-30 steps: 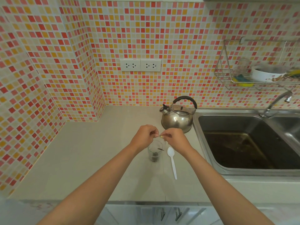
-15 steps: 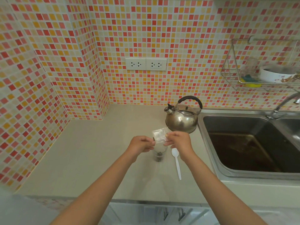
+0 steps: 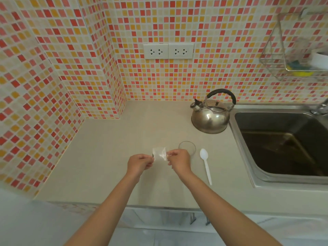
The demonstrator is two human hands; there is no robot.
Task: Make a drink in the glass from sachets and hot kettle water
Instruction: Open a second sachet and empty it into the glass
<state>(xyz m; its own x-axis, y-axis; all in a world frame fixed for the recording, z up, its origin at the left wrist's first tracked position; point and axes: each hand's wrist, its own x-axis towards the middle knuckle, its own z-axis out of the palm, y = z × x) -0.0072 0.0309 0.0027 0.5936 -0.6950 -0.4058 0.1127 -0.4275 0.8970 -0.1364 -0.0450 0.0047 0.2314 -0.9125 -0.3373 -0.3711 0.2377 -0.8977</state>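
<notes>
- The left hand [image 3: 140, 163] and the right hand [image 3: 179, 161] each pinch one side of a small clear sachet [image 3: 159, 153], which hangs in the air between them.
- A second ago both hands were bunched together right over the glass [image 3: 187, 148]; now they have drifted to the left of it and come a little apart, so the sachet sits beside the glass, not above its mouth.
- The sachet looks pale and flat; whether it is torn open, or empty, I cannot tell from here.
- The glass stands upright on the table [image 3: 99, 157], just behind the right hand's knuckles. Its lower half is hidden by that hand, so the dark matter that showed at its bottom a moment back cannot be checked now.
- My guess is that one sachet's contents have gone in and this packet is either spent or next to be opened; nothing is being poured at this moment.
- A white plastic spoon [image 3: 205, 164] lies on the table just right of the glass, bowl pointing away, untouched.
- The steel kettle [image 3: 211, 118] stands further back by the sink [image 3: 284, 148], well apart from both hands, so hot water and stirring seem to be ahead.
</notes>
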